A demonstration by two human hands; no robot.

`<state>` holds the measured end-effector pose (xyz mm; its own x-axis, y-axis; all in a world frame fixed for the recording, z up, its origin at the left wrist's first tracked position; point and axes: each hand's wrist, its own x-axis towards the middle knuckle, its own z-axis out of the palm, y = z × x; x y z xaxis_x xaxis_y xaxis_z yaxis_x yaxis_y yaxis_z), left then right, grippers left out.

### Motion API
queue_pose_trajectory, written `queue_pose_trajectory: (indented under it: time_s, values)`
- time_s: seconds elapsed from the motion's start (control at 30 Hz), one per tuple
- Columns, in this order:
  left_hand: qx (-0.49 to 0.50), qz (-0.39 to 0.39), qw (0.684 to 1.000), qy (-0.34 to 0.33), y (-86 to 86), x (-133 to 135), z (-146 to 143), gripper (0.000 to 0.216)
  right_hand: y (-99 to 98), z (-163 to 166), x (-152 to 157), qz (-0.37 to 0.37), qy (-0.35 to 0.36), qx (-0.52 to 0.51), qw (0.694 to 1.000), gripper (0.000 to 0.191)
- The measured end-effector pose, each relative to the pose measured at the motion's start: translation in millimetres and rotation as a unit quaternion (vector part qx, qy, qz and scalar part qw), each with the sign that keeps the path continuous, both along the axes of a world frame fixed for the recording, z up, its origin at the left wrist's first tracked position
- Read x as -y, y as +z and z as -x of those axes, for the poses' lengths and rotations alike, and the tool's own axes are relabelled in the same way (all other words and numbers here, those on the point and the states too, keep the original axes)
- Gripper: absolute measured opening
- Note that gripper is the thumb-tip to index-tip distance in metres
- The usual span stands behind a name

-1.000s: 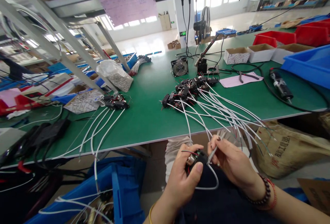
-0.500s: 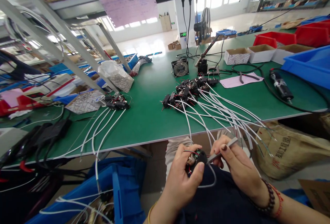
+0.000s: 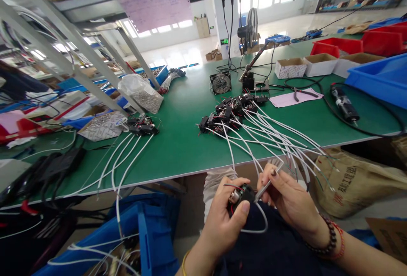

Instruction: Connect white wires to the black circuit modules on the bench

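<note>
Below the table's front edge, over my lap, my left hand [image 3: 227, 218] is closed around a small black switch part [image 3: 241, 194] with red and thin wires and a white cable looping under it. My right hand [image 3: 288, 199] pinches metal tweezers [image 3: 269, 180], their tip touching the part. On the green table [image 3: 178, 140] just beyond lies a pile of black switch assemblies [image 3: 229, 112] with white cables [image 3: 273, 136] hanging over the edge.
A smaller group of switches [image 3: 141, 127] with white cables lies left. A blue bin [image 3: 127, 238] with wired parts sits at my lower left. A small fan [image 3: 221, 83], soldering iron stand [image 3: 249, 81], cardboard boxes [image 3: 291, 68], electric screwdriver [image 3: 345, 104] and blue tray [image 3: 381, 79] stand farther back. A brown sack [image 3: 356, 182] is at right.
The tweezers in my right hand shifted slightly, tilting lower and then back up against the part. My left hand keeps holding the switch part in the same place.
</note>
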<state>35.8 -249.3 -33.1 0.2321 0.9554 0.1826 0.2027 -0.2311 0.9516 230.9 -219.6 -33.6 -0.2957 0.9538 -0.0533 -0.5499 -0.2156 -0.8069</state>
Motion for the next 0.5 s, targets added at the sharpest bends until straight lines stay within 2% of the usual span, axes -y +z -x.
queue_pose_trajectory:
  time_s: [0.23, 0.4, 0.5]
  values:
    - [-0.001, -0.01, 1.0, 0.001, 2.7, 1.0, -1.5, 0.049, 0.5, -1.1, 2.8, -0.029, -0.017, 0.036, 0.999, 0.047]
    - [-0.001, -0.007, 1.0, 0.005, 3.9, 2.1, -0.9, 0.049, 2.6, -0.1, 1.4, 0.001, 0.01, 0.015, 1.0, 0.048]
    - [0.002, -0.004, 1.0, 0.002, 3.7, 3.0, 0.0, 0.049, 3.2, 0.5, 2.4, -0.012, 0.001, 0.029, 0.999, 0.049]
